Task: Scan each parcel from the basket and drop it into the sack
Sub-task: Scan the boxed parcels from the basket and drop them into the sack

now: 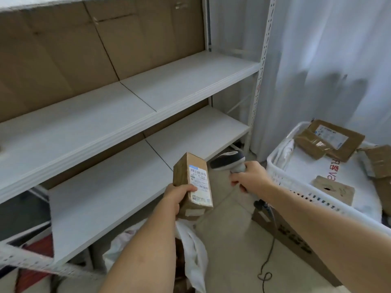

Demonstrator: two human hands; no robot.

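**Parcel held up to a handheld scanner beside a white basket**

A person's left hand point(176, 196) grips a small brown cardboard parcel point(192, 185), fingers and thumb wrapped round its lower end, with its white printed label facing up and to the right. The parcel is held in the air to the left of the basket point(275, 166), tilted a little. The right hand point(248, 176) is closed round the grip of a grey and black scanner point(229, 162), whose head points at the parcel from just beside it; the two do not touch. A black cable point(269, 259) lies curled on the floor below the basket. Inside the basket lie several more cardboard parcels point(330, 140). A white sack point(194, 250) sits open on the floor left of the basket, directly under the held parcel. White shelves point(127, 106) stand further left of the basket.
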